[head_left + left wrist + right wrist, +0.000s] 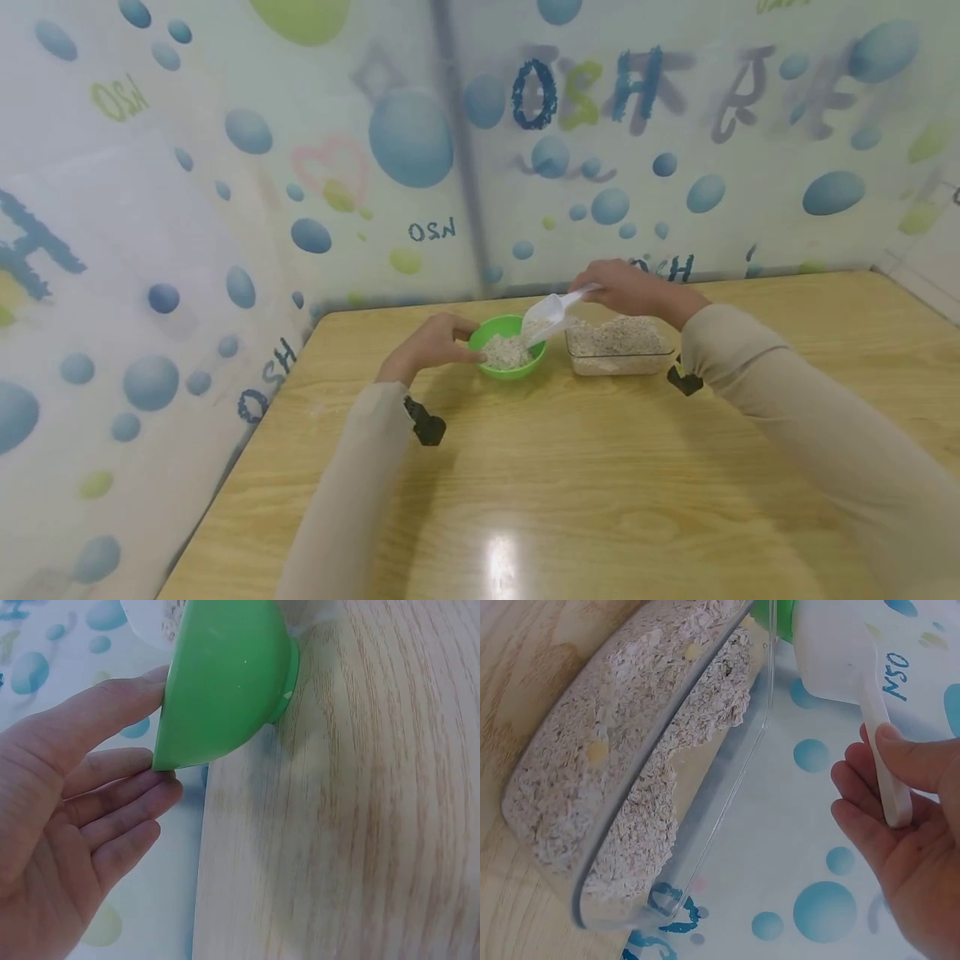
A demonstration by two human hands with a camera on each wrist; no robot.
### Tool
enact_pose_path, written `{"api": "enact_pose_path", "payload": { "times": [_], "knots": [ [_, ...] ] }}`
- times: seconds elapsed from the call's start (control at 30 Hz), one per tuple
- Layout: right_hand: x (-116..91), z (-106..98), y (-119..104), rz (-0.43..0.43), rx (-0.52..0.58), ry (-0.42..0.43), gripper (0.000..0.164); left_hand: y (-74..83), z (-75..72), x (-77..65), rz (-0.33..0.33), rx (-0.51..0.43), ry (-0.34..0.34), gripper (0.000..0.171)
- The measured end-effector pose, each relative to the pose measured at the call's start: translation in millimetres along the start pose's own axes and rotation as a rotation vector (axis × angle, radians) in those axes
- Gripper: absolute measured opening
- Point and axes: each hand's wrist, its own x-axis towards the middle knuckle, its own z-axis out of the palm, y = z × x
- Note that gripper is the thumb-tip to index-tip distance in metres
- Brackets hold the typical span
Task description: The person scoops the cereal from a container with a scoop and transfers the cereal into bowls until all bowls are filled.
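Wood-grain table [525, 475], bubble-print wall [225, 208] behind at 12 & wrapping round to 9. Clock dirs off bowl ctr, head view, 12 = away from person.

L hand [433, 343] at 9, half open, thumb + fingertips spread on the rim of green bowl [508, 372], holding it lightly. R hand [621, 287] at 2, closed in a pinch, thumb & fingers on handle of white scoop [546, 315]. Scoop head tips down over bowl rim, approx 2 to 1. Pale flakes [507, 353] in bowl. Clear container [622, 364] at 3, near bowl, w/ more flakes heaped inside.

Risks, my judgement: too steep or quick a tilt → flakes over the rim onto table; scoop pressing on rim + light L grip → bowl slides or tips twd 3; R forearm dropping cd knock container.

View diffs: L wrist gives bowl's outer wall & foot ring, hidden from head. R wrist shows bare strip of container floor along one side, flakes banked away; head barely gets it. Can't tell for sure if scoop lip touches flakes in bowl, detail too soft there.
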Motion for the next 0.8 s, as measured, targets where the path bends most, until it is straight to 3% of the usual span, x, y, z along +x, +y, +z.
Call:
{"api": "enact_pose_path", "payload": {
  "times": [0.53,0.8],
  "knots": [
    [26,11,-9,-0.051,-0.072,0.054,0.024,-0.2,0.3,-1.6,0.019,-0.022,-0.005,0.050],
    [36,11,-21,-0.054,-0.123,0.039,0.023,-0.1,0.6,-1.6,0.021,-0.010,-0.001,0.049]
  ]
}}
